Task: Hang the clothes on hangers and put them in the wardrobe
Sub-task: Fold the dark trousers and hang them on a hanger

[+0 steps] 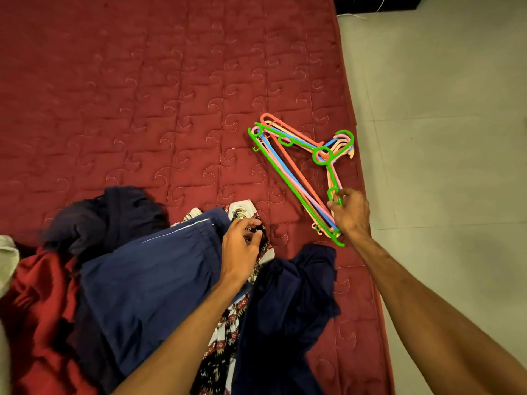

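Note:
A stack of several plastic hangers (288,169), green on top with blue, pink and orange beneath, lies on the red quilted mattress (142,95) near its right edge. My right hand (350,213) pinches the green hanger (332,195) at its near shoulder. A heap of clothes sits at the lower left: blue trousers (148,280) with a white stripe, a dark navy garment (288,303), a black-and-white patterned cloth (225,337), a red garment (37,303). My left hand (242,246) grips the patterned cloth at the trousers' waistband.
Pale tiled floor (442,138) runs along the mattress's right side. A dark piece of furniture (376,2) with a white cable stands at the top right. A white cloth (7,260) shows at the left edge. No wardrobe is in view.

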